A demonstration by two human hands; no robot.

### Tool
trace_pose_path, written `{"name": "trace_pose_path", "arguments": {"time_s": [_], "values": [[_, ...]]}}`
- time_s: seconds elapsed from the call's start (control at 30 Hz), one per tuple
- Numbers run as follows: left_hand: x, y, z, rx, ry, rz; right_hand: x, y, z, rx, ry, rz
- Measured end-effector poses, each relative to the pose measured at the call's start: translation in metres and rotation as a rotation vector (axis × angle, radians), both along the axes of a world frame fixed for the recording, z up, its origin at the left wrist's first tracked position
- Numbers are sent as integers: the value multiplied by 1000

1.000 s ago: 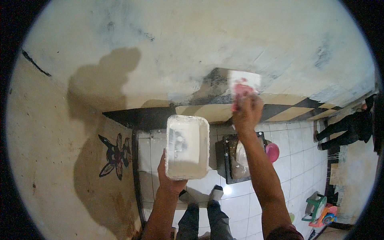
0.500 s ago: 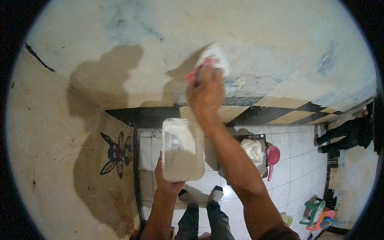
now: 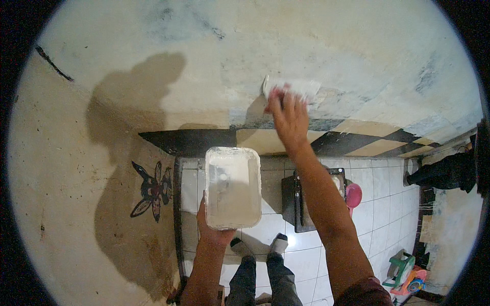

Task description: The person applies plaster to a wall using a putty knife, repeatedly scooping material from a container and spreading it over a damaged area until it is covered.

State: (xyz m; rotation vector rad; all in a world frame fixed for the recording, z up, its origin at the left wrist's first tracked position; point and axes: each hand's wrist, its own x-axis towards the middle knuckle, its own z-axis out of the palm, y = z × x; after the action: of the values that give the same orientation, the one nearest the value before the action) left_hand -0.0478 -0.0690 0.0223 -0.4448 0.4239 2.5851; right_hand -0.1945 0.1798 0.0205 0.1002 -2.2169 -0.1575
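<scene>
My right hand (image 3: 290,118) is shut on a white spreader (image 3: 304,90) with pink-red on its grip, against the whitish, patchy wall (image 3: 347,51) just above a black-and-beige checkered band (image 3: 370,140). The spreader's blade is blurred. My left hand (image 3: 217,229) holds a rectangular plastic tub (image 3: 232,188) from below and its left side, level under the wall band; pale paste coats its inside and rim. Most of the left fingers are hidden under the tub.
A black box-like tray (image 3: 291,201) stands on white floor tiles (image 3: 380,204) beside a pink dipper (image 3: 354,193), partly behind my right arm. A person in dark clothes (image 3: 444,171) is at far right. Green and orange items (image 3: 400,270) lie lower right. A painted flower (image 3: 150,191) marks the left wall.
My right hand and spreader swept left and upward along the wall, then moved back rightward and a little down, the blade turning flatter. My left hand and tub shifted slightly.
</scene>
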Motion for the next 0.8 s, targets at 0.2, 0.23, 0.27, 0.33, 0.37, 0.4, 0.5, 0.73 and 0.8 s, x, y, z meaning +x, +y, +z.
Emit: {"name": "trace_pose_path", "arguments": {"time_s": [0.2, 0.23, 0.27, 0.33, 0.37, 0.4, 0.5, 0.73, 0.8], "values": [[1, -15, -12, -10, -36, 32, 72, 18, -20, -326, -91, -9], [0, -14, -15, -8, -29, 25, 76, 46, -12, -355, 27, -64], [0, -12, -15, -11, -24, 21, 74, 70, -5, -388, 143, -117], [1, -14, -15, -21, -35, 49, 60, 82, 46, -749, 184, -468], [1, -13, -12, -20, -39, 54, 50, 98, 59, -774, 286, -437], [1, -10, -8, -37, -45, 57, 38, 111, 69, -794, 389, -407], [-1, 1, 1, -47, -44, 56, -6, 87, 79, -743, 473, -132], [4, -3, -8, -72, -60, 66, -9, -101, 83, -840, -14, 159], [3, -3, -8, -49, -41, 49, 4, -102, 77, -843, 8, 251]]}}
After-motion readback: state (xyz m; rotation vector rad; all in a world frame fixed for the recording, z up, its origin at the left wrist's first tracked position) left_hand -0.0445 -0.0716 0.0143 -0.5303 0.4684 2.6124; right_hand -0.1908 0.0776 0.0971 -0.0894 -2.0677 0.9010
